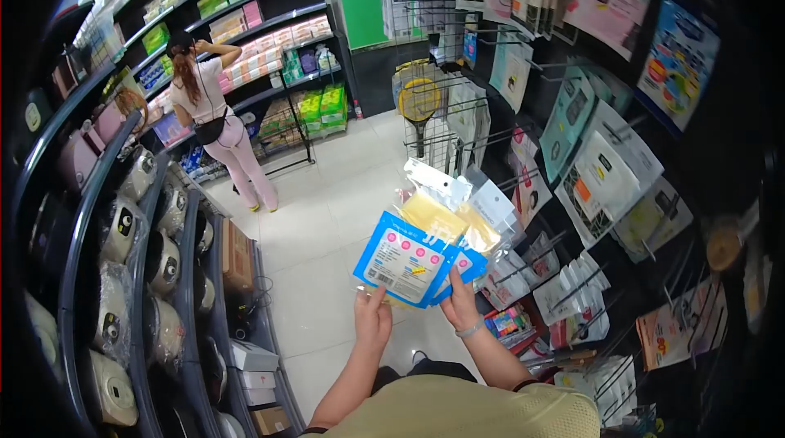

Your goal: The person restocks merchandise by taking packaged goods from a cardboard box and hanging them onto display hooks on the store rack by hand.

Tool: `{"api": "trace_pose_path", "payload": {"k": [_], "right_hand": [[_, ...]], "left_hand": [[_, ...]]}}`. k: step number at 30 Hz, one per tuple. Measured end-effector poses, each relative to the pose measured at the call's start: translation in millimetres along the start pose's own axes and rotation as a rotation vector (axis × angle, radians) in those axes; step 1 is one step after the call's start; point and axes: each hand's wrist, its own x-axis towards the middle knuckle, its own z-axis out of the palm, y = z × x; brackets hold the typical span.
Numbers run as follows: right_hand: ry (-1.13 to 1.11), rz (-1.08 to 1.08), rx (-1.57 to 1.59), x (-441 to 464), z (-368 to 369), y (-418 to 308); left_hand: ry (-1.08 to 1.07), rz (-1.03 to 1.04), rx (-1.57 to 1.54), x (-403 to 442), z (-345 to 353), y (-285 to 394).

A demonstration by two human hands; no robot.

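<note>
Several flat packages [406,261] with blue card fronts and clear bags with yellow contents are held out over the aisle, fanned and overlapping. My left hand [373,317] pinches the lower left corner of the front one. On the right, my right hand [460,304] grips the lower right edges of the packages behind it, with a band around the wrist. White hang tabs with holes stick up at the top of the bags. The front card shows a row of pink dots and a printed code.
Hooks with hanging packages [609,168] fill the right wall. Shelves on the left hold plastic-wrapped appliances [121,229]. A person [214,111] stands at the far shelves [282,25], facing away. A yellow racket [419,99] hangs on a wire rack. Tiled floor [315,217] lies between.
</note>
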Motion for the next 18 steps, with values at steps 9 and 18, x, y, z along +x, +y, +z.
{"api": "trace_pose_path", "payload": {"k": [9, 18], "right_hand": [[0.198, -0.193, -0.16, 109, 8, 19], [0.473, -0.468, -0.211, 201, 32, 51]], "left_hand": [[0.056, -0.027, 0.123, 132, 8, 9], [-0.204, -0.053, 0.0, 375, 16, 65]]}}
